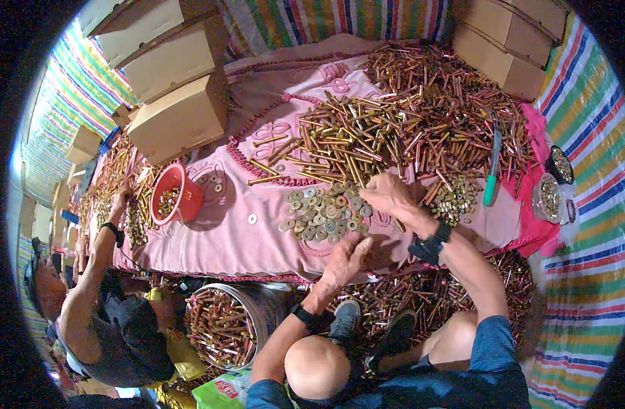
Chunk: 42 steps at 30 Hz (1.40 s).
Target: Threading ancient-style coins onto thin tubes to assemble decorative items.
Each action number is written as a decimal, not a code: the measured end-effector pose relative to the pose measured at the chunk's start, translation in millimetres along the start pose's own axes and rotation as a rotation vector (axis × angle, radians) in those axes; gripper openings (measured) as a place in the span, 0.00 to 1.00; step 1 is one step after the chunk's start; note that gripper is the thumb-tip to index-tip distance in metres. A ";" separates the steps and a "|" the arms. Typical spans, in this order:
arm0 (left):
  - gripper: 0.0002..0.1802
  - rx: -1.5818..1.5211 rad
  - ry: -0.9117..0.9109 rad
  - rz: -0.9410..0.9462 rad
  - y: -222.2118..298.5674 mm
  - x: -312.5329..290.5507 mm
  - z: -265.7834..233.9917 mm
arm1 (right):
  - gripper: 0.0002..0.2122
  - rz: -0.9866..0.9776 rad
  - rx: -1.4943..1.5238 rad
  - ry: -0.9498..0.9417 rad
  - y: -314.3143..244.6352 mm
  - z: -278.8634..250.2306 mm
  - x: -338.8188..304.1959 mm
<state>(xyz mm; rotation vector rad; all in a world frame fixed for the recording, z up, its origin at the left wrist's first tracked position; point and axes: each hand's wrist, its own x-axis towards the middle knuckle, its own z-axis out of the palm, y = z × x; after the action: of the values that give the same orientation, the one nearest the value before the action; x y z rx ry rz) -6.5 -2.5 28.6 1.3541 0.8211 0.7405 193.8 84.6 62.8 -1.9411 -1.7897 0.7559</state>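
The right hand [392,196] was at the right edge of the washer pile [322,215], the left hand [346,260] at its near edge; whether either was closed on something, I could not tell. The step seemed to be gathering washers, so the next move probably called for a fine pinch. Beyond the pile lay long bolts [353,136]

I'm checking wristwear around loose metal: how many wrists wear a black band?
3: the wearer's left wrist, low in the picture; the wearer's right wrist, right of the washers; a co-worker's wrist, far left. Others may be hidden.
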 end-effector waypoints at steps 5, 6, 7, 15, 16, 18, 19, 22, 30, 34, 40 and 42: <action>0.18 -0.158 0.169 0.046 5.2 7.3 3.5 | 0.15 -0.135 0.256 -0.151 2.9 -7.2 -67.7; 0.17 -0.159 0.168 0.033 1.6 5.5 0.0 | 0.16 -0.163 0.250 -0.223 2.1 -4.7 -78.4; 0.16 -0.162 0.168 0.022 -2.2 4.4 -3.6 | 0.17 -0.191 0.194 -0.276 0.9 -3.2 -85.0; 0.07 0.074 0.207 0.218 -5.6 5.5 3.5 | 0.13 -0.031 0.040 0.035 -4.4 3.5 -58.5; 0.08 0.092 0.224 0.215 -5.8 5.3 4.5 | 0.12 -0.168 -0.009 0.173 2.0 11.1 -53.7; 0.08 0.120 0.254 0.203 6.0 4.2 15.4 | 0.12 -0.327 -0.057 0.343 21.2 26.9 -45.6; 0.09 0.182 0.276 0.241 2.7 4.2 17.5 | 0.11 -0.356 -0.050 0.370 25.3 31.1 -45.0; 0.10 0.371 0.359 0.359 -10.0 1.1 9.9 | 0.09 -0.149 0.140 0.159 9.2 26.1 -45.8; 0.08 0.464 0.350 0.349 -19.3 -0.9 7.8 | 0.13 0.159 0.975 -0.311 -5.5 -16.2 -76.9; 0.10 0.457 0.305 0.396 -27.3 6.5 12.3 | 0.14 0.165 1.003 -0.414 -18.9 -15.7 -86.7; 0.09 0.378 0.323 0.425 -43.8 8.4 7.3 | 0.15 0.204 0.992 -0.370 -24.8 -9.3 -87.3; 0.10 0.335 0.289 0.390 -36.3 5.9 9.2 | 0.15 0.213 0.986 -0.327 -20.8 -10.5 -87.8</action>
<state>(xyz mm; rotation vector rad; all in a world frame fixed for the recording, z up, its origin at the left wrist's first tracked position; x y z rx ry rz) 4.0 -5.4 -7.8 1.7628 0.9490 1.1602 180.9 0.5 94.7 -1.3569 -0.9882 1.6977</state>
